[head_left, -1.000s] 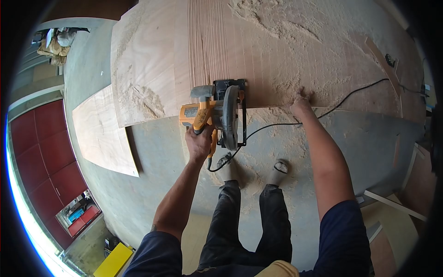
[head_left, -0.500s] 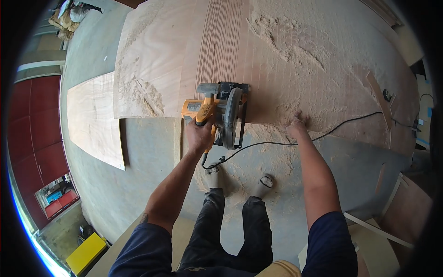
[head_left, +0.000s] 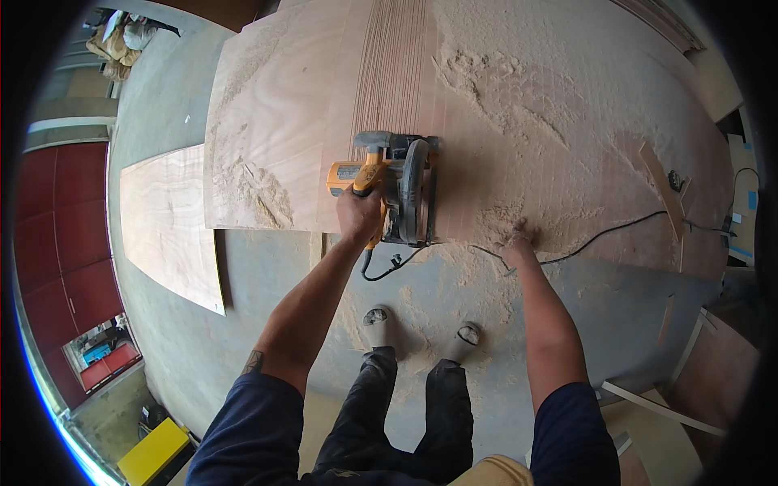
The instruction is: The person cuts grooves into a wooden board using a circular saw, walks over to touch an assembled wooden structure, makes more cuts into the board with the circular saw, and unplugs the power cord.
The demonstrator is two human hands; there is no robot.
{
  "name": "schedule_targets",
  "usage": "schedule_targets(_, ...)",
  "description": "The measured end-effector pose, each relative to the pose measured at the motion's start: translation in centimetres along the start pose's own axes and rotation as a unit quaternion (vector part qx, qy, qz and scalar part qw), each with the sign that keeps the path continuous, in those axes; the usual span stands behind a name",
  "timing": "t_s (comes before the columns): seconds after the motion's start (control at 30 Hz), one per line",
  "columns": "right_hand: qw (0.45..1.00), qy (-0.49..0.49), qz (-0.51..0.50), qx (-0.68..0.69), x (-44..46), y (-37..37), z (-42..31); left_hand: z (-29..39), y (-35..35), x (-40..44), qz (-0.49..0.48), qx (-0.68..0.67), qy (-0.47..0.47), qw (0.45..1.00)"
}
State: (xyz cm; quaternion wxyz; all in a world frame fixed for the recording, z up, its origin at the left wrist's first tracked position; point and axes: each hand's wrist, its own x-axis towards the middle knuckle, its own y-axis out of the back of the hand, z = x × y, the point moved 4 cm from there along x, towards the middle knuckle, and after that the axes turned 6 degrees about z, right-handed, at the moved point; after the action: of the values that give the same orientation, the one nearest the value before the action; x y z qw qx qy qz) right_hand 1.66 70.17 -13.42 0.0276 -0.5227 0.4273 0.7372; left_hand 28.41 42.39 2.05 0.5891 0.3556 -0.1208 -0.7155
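My left hand [head_left: 359, 214] is wrapped round the handle of an orange and black circular saw [head_left: 412, 190]. The saw stands on a large plywood sheet [head_left: 284, 121], just in from its near edge, at the right side of a band of closely spaced parallel grooves [head_left: 393, 73]. My right hand [head_left: 518, 239] lies on the sheet near the same edge, to the right of the saw, with its fingers apart in the sawdust. A black power cord [head_left: 596, 240] runs from the saw past my right wrist to the right. The blade is hidden by its guard.
Sawdust [head_left: 494, 81] covers much of the sheet's right half. Thin wood strips [head_left: 664, 182] lie at its right end. A smaller plywood piece [head_left: 170, 231] is at the left. Boards [head_left: 664, 405] lie at lower right, and a yellow box [head_left: 154, 454] stands at lower left.
My left hand has pushed the circular saw forward, farther onto the sheet from its near edge. The cord near the saw has shifted. My right hand stays by the edge, its fingers now more spread.
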Motion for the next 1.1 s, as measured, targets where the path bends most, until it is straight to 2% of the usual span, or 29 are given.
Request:
schedule_targets(0.27, 0.999, -0.017, 0.010, 0.026, -0.7, 0.3, -0.4, 3.1, -2.1, 5.1, 0.004, -0.002, -0.003, 1.000)
schedule_targets(0.37, 0.999, 0.025, 0.026, -0.003, 0.7, -1.7, -0.4, 4.0, -2.8, 7.3, 0.016, 0.023, 0.007, 1.000)
schedule_targets(0.47, 0.998, 0.024, 0.066, 0.002, 2.3, -3.7, 0.4, 5.6, -3.5, 8.7, 0.012, 0.016, -0.013, 1.000)
schedule_targets(0.53, 0.994, 0.093, 0.059, -0.026, 2.4, -3.4, 0.2, 5.9, -3.9, 9.9, 0.024, 0.012, -0.014, 1.000)
schedule_targets(0.63, 0.995, 0.091, 0.047, 0.010, 1.3, -2.0, -0.1, 6.7, -4.6, 11.8, 0.016, 0.005, -0.014, 1.000)
schedule_targets(0.67, 0.992, 0.117, 0.045, 0.016, 0.9, -1.6, -0.1, 6.8, -5.0, 12.6, 0.014, 0.005, -0.015, 1.000)
schedule_targets(0.73, 0.993, 0.111, 0.039, 0.024, 0.1, -0.9, -0.2, 7.4, -5.6, 14.5, 0.045, 0.036, -0.081, 0.995)
schedule_targets(0.87, 0.993, 0.064, 0.069, 0.067, 2.9, -4.6, 1.1, 10.3, -6.4, 17.1, 0.047, 0.036, -0.106, 0.993)
schedule_targets(0.93, 0.995, 0.056, 0.044, 0.067, 1.4, -2.5, 0.8, 10.8, -7.1, 18.4, 0.008, 0.027, -0.021, 0.999)
schedule_targets(1.1, 0.994, 0.031, -0.004, 0.108, -0.9, 1.1, 0.5, 13.4, -8.6, 21.8, 0.011, 0.025, -0.032, 0.999)
